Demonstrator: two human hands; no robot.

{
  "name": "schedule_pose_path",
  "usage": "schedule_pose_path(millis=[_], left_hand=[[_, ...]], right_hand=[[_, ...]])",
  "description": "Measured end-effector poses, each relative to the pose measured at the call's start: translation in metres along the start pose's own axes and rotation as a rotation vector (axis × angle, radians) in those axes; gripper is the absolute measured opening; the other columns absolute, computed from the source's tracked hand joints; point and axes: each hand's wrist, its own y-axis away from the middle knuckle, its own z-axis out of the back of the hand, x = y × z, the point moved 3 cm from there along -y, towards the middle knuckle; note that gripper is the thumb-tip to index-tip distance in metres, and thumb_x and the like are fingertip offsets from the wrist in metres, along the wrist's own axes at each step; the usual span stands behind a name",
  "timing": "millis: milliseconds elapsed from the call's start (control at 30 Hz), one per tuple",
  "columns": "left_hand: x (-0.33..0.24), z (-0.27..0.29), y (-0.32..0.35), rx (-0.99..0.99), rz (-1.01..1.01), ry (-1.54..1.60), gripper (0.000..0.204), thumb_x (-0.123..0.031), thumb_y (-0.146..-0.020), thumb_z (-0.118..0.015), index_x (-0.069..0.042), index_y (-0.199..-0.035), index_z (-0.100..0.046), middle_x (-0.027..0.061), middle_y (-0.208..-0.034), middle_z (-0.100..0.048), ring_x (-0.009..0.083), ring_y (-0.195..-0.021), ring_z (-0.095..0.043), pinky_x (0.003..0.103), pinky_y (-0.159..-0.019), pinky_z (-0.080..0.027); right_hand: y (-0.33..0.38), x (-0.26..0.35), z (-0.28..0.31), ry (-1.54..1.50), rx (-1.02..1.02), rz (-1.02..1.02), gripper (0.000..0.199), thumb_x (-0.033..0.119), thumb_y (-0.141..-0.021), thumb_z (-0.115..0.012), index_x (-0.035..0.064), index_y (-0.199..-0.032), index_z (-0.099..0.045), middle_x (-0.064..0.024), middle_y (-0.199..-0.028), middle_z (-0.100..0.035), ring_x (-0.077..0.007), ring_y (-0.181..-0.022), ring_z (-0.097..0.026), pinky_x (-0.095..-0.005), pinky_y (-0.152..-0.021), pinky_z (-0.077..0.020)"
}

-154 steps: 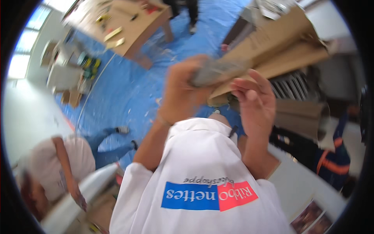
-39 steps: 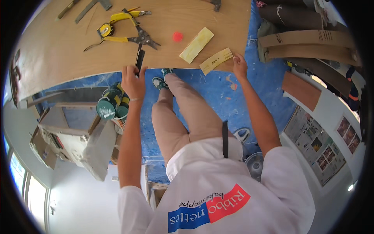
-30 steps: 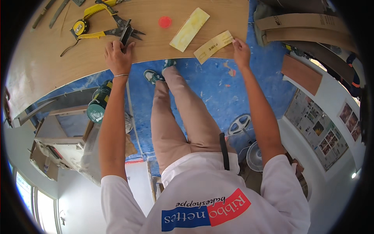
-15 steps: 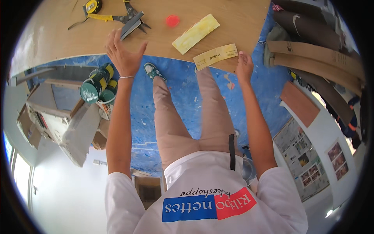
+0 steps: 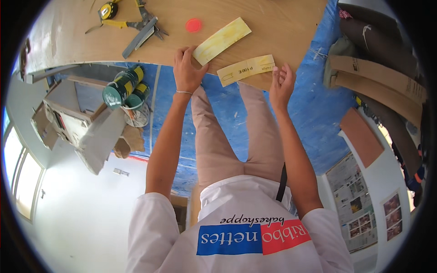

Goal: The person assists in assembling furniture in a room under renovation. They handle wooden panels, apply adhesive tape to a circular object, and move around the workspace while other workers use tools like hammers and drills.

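Note:
My right hand (image 5: 282, 87) holds the right end of a pale yellow sandpaper strip (image 5: 248, 69) between thumb and fingers. The strip's printed back faces up, and its left end reaches the table's near edge. My left hand (image 5: 187, 73) is at the lower left end of a mottled yellow flat piece (image 5: 223, 40) lying on the table. Its thumb stands apart from the fingers, and the fingertips are at the piece's end; whether they touch it I cannot tell.
On the wooden table (image 5: 173, 45) lie a red round lid (image 5: 193, 25), a grey flat bar (image 5: 140, 38), a yellow-handled cutting tool (image 5: 136, 23) and a tape measure (image 5: 108, 10). Green cans (image 5: 120, 91) stand below at left. Cardboard pieces (image 5: 378, 73) lean at right.
My left hand has moved right, from beside the grey bar to the end of the yellow piece. The sandpaper strip in my right hand has shifted slightly left in the view.

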Motion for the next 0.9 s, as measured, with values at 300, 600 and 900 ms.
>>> schedule_pose_path(millis=[300, 600, 900], left_hand=[[0.008, 0.011, -0.018, 0.136, -0.057, 0.082, 0.055, -0.012, -0.061, -0.081, -0.003, -0.112, -0.063, 0.0134, -0.105, -0.058, 0.0304, -0.096, -0.059, 0.039, -0.085, -0.049], [-0.001, 0.034, -0.019, 0.143, 0.062, 0.151, 0.054, -0.017, -0.061, -0.082, -0.002, -0.111, -0.067, 0.0102, -0.096, -0.062, 0.0236, -0.084, -0.061, 0.033, -0.075, -0.049], [0.032, 0.081, 0.019, 0.058, 0.257, 0.754, 0.047, -0.007, -0.072, -0.080, 0.003, -0.116, -0.063, 0.0039, -0.098, -0.065, 0.0098, -0.083, -0.058, 0.024, -0.073, -0.047]], right_hand=[[0.002, -0.006, 0.005, -0.143, 0.039, -0.087, 0.053, 0.032, -0.090, -0.067, -0.0015, -0.129, -0.050, -0.0177, -0.120, -0.053, -0.0274, -0.104, -0.055, -0.0375, -0.091, -0.0459], [0.006, 0.008, 0.002, 0.057, 0.050, 0.071, 0.069, 0.032, -0.085, -0.072, -0.0014, -0.137, -0.042, -0.0180, -0.120, -0.055, -0.0285, -0.107, -0.053, -0.0385, -0.092, -0.0449], [0.019, 0.009, -0.003, 0.086, -0.036, 0.084, 0.080, 0.032, -0.080, -0.076, -0.0028, -0.140, -0.036, -0.0220, -0.128, -0.050, -0.0337, -0.115, -0.051, -0.0408, -0.098, -0.0423]])
